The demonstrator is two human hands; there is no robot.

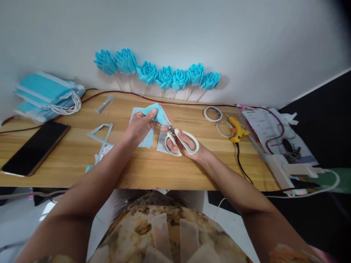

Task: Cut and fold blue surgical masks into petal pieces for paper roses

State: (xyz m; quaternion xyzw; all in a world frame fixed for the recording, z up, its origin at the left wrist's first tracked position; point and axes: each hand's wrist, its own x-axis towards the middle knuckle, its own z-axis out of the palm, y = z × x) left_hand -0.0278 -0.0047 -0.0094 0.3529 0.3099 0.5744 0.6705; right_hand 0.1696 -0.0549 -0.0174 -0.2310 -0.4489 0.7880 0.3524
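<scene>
My left hand (142, 125) pinches a folded piece of light blue mask fabric (157, 113) above the table. In my right hand (182, 143) is a pair of scissors (189, 141) with white handles, thumb and fingers through the loops. The blades point up and away along the right edge of the fabric; whether they are cutting it I cannot tell. Under my hands lie a flat light blue sheet (146, 140) and a greyish-white piece (162, 141), both partly hidden.
Blue fabric flowers (164, 76) on sticks lean against the wall. A stack of masks (46, 93), a phone (35, 148) and cut strips (101, 133) lie left. Tape rolls (212, 114), a yellow glue gun (238, 129) and a white power strip (282, 175) are right.
</scene>
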